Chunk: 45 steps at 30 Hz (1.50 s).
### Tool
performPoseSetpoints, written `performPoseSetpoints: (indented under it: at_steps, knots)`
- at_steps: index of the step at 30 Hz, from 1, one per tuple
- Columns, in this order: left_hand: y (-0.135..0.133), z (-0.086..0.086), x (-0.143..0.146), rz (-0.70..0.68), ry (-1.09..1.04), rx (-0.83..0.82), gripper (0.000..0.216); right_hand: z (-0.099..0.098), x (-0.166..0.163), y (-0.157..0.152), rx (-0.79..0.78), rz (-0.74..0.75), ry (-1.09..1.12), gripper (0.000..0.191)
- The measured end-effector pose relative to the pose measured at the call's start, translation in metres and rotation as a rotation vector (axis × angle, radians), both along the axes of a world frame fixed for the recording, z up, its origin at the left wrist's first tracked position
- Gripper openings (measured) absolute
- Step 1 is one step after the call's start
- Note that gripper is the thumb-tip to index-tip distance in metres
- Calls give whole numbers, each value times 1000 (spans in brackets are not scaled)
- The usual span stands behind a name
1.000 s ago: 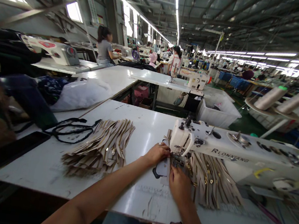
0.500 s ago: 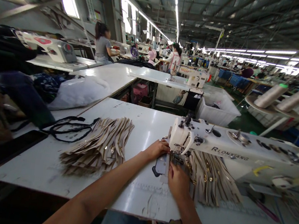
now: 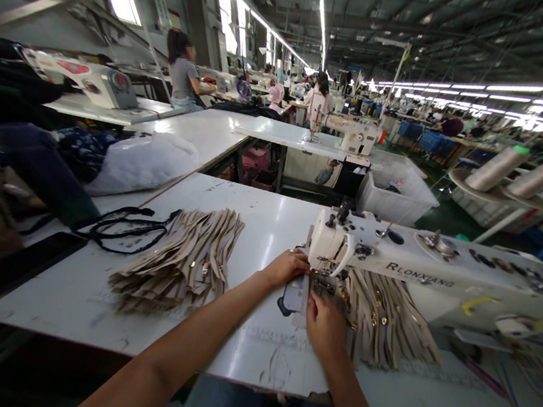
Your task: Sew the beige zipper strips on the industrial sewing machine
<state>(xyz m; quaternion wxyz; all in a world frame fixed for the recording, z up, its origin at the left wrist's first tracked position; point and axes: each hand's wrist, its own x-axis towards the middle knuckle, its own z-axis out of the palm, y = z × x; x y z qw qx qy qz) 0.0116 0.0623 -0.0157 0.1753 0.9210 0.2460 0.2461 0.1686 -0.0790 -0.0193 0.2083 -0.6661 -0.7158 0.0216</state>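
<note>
A white sewing machine stands on the white table. My left hand rests at the left of the needle area, fingers curled against the strip under the presser foot. My right hand lies just in front of the needle, fingers pressed down on the same beige zipper strip. A heap of beige zipper strips lies under the machine arm to the right. Another fanned pile of beige strips sits to the left of my hands.
A black cord and a white plastic bag lie at the left. Thread cones stand at the right. A white bin sits behind the table. Other people sew at distant tables.
Both hands have stayed at the needle; only the view has shifted slightly. The strip under my right hand looks a little further fed.
</note>
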Motion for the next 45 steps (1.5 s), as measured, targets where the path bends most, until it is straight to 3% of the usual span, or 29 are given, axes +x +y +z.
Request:
performPoseSetpoints:
  at_steps: [12, 22, 28, 34, 45]
  knots:
    - [-20, 14, -4, 36, 97, -9, 19, 2, -1, -4, 10, 4, 20, 33]
    - [-20, 13, -4, 43, 72, -28, 18, 1, -3, -3, 8, -11, -35, 34]
    - [-44, 19, -3, 219, 71, -51, 26, 1, -2, -3, 8, 17, -42, 33]
    - [-76, 18, -5, -13, 1, -30, 26, 3, 3, -11, 21, 46, 25, 25]
    - [-81, 13, -6, -5, -16, -4, 22, -11, 8, -25, 165, 79, 194, 15]
